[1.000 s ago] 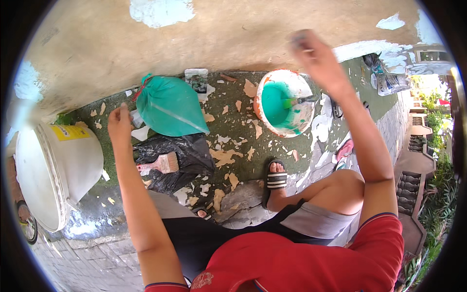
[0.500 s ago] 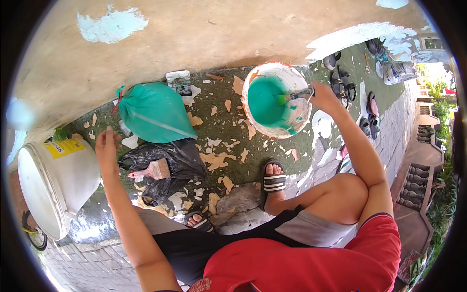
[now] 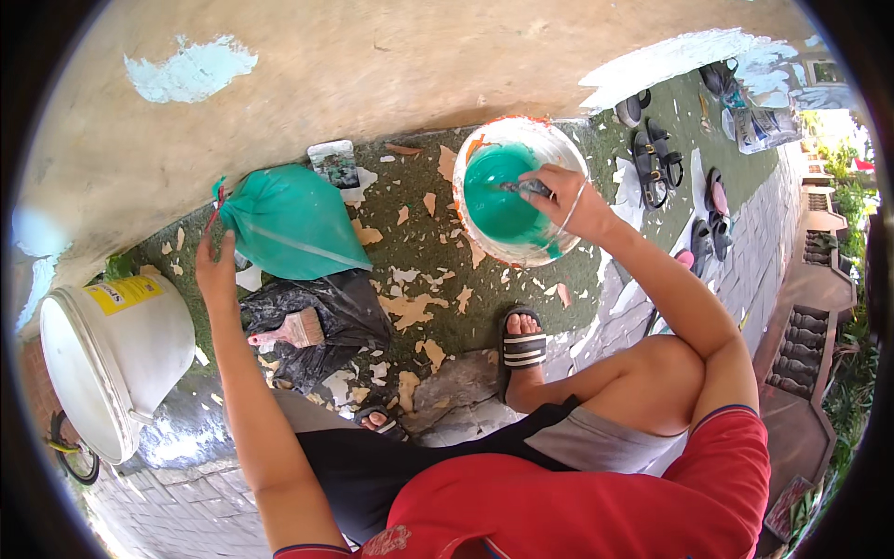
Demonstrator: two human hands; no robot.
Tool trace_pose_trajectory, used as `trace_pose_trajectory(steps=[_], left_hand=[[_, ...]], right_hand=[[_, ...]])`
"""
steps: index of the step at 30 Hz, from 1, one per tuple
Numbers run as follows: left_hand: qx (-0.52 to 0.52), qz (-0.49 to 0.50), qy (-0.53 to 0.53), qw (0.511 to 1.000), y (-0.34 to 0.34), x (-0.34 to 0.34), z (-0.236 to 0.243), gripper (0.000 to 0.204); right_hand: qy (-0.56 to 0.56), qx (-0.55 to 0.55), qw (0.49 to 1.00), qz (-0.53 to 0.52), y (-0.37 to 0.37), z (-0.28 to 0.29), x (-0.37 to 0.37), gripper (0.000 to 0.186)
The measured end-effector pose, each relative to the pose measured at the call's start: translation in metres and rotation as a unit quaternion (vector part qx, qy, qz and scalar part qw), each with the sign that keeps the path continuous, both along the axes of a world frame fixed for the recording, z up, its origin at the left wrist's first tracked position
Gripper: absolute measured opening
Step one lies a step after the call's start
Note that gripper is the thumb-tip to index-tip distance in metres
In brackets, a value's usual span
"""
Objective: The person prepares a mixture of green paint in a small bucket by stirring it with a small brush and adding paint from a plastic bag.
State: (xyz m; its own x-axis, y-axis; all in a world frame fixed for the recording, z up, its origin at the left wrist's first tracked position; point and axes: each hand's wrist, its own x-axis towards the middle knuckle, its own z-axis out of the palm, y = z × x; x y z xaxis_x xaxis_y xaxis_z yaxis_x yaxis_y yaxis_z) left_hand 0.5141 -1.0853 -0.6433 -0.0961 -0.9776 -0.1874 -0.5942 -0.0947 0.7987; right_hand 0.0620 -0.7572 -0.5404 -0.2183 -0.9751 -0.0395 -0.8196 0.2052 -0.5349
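Observation:
My right hand (image 3: 566, 197) is over a white bucket of teal paint (image 3: 503, 200) and grips a paint-covered tool (image 3: 523, 186) whose end dips into the paint. My left hand (image 3: 216, 265) is raised with fingers apart, holding nothing, right beside a green tied bag (image 3: 289, 222) at the foot of the wall. Below the bag, a broad paintbrush (image 3: 289, 331) lies on a black plastic bag (image 3: 345, 321). I am crouched, with a sandalled foot (image 3: 523, 343) between the bags and the bucket.
A large white bucket with a yellow label (image 3: 107, 359) lies on its side at the left. Paint flakes litter the mossy ground (image 3: 419, 270). The tan wall (image 3: 391, 65) fills the top. Several sandals (image 3: 652, 154) lie at the right.
My right hand came down from the wall into the paint bucket. My left hand stayed up beside the green bag. The view shifted a little.

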Motion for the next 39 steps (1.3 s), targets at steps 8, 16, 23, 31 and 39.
trace_pose_trajectory(steps=[8,16,23,31,39], left_hand=[[-0.110,-0.034,-0.006,0.993,-0.014,-0.023,-0.030,0.056],[-0.170,0.018,-0.089,0.981,-0.024,-0.028,-0.048,0.046],[-0.222,0.054,-0.071,0.971,-0.023,-0.035,-0.048,0.038],[-0.286,0.021,-0.029,0.958,-0.013,-0.052,-0.016,0.025],[-0.289,-0.023,0.020,0.957,-0.007,-0.064,0.028,0.019]], right_hand=[[0.113,0.035,0.990,-0.075,0.033,-0.009,-0.018,0.021],[0.007,-0.038,0.999,-0.014,0.009,-0.017,-0.001,0.026],[-0.018,0.054,0.998,-0.021,0.023,-0.005,0.009,0.025],[0.006,0.011,0.999,-0.041,0.022,-0.011,0.004,0.024],[0.102,0.027,0.988,-0.115,0.033,-0.012,-0.015,0.026]])
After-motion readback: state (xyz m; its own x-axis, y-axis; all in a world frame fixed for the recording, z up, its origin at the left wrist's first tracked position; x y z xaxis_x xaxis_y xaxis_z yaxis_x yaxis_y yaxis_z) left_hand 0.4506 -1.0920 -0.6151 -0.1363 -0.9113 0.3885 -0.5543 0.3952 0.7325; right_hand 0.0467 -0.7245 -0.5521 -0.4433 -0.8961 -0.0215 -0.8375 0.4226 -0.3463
